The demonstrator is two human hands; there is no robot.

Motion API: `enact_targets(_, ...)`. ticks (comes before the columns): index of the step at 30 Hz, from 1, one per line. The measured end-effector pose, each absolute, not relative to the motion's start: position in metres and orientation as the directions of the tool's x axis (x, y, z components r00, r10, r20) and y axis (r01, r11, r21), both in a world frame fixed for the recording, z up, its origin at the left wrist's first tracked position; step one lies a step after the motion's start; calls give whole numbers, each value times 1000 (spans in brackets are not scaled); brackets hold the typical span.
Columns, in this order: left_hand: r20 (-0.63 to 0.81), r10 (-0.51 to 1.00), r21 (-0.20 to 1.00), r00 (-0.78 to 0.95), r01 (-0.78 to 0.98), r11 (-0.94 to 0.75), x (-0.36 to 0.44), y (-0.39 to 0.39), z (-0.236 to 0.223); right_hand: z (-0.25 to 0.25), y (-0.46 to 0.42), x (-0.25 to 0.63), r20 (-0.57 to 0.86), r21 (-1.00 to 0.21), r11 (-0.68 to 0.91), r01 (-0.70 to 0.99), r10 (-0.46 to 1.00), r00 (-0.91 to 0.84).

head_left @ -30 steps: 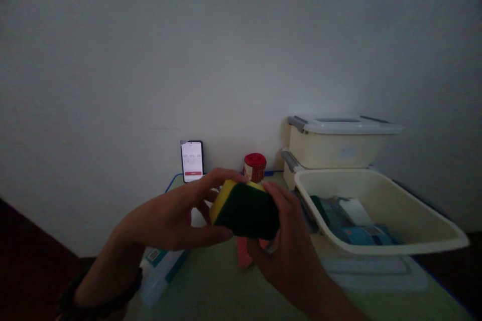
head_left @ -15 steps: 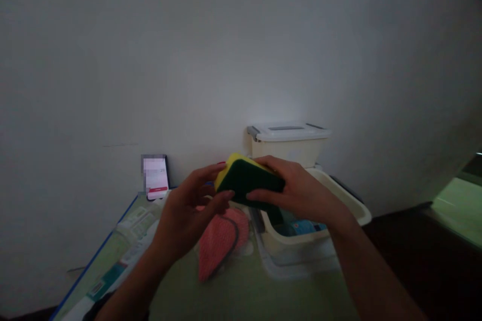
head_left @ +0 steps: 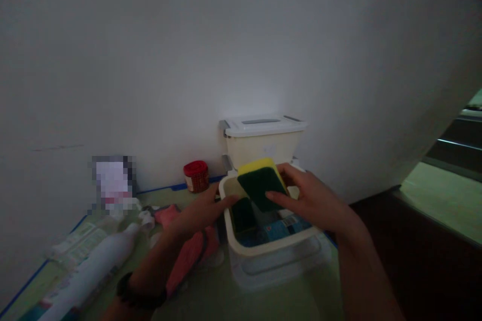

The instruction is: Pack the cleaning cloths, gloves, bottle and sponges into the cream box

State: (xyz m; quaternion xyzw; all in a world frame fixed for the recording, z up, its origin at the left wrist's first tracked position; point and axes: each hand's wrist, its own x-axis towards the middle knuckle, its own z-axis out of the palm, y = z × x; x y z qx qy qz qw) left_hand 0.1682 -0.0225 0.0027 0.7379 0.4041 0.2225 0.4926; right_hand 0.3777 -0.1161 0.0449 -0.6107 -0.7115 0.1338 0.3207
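Observation:
My right hand (head_left: pixel 312 200) grips a yellow sponge with a dark green scouring side (head_left: pixel 261 183) and holds it above an open cream plastic tub (head_left: pixel 263 253). Inside the tub lie a dark green item and blue packets (head_left: pixel 280 225). My left hand (head_left: pixel 199 213) has its fingers stretched out, fingertips touching the tub's left rim, holding nothing. A dark band sits on my left wrist.
A lidded cream box (head_left: pixel 263 138) stands against the wall behind the tub. A red roll (head_left: pixel 196 175) sits to its left. Pink cloths (head_left: pixel 188 251), a white bottle (head_left: pixel 86 276) and flat packets lie on the green table. A blurred phone (head_left: pixel 112 180) leans on the wall.
The view swung right and down. My left hand let go of the sponge and moved to the tub's rim; my right hand carried the sponge over the tub.

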Motion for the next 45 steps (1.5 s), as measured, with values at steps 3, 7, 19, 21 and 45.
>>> enact_targets(3, -127, 861, 948, 493, 316, -42, 177, -22, 1, 31, -118, 383, 287, -597, 216, 773, 957, -46)
enact_targets(7, -55, 910, 983, 410, 180, -21, 181, -33, 7, 48, -118, 394, 354, -513, 296, 806, 928, -115)
enact_targets(19, -16, 987, 970, 158, 243, -23, 91, -64, 30, 105, -114, 355, 162, -485, 376, 789, 926, -342)
enact_targets(21, -23, 993, 975, 119, 221, -4, 70, -69, 33, 104, -107, 337, 155, -446, 417, 792, 908, -390)
enact_targets(45, 166, 982, 969, 88, 170, -179, -15, -91, -6, 44, -61, 231, -211, -141, 614, 777, 748, -630)
